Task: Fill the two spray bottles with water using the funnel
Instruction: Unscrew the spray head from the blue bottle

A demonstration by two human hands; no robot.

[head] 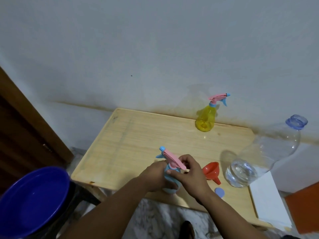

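Note:
A blue spray bottle (pixel 170 182) stands near the front edge of the wooden table (pixel 131 135). My left hand (pixel 153 176) grips its body. My right hand (pixel 189 171) pinches its pink and blue spray head (pixel 170 157) at the neck. A yellow spray bottle (pixel 207 118) with its spray head on stands at the back by the wall. An orange funnel (pixel 211 171) lies on its side just right of my right hand. A large clear bottle (pixel 262 156) without its cap holds some water at its bottom.
A small blue cap (pixel 219 192) lies on the table in front of the funnel. White paper (pixel 269 202) lies at the table's right edge. A blue basin (pixel 32 200) sits at the lower left, a brown door (pixel 22 128) beyond it.

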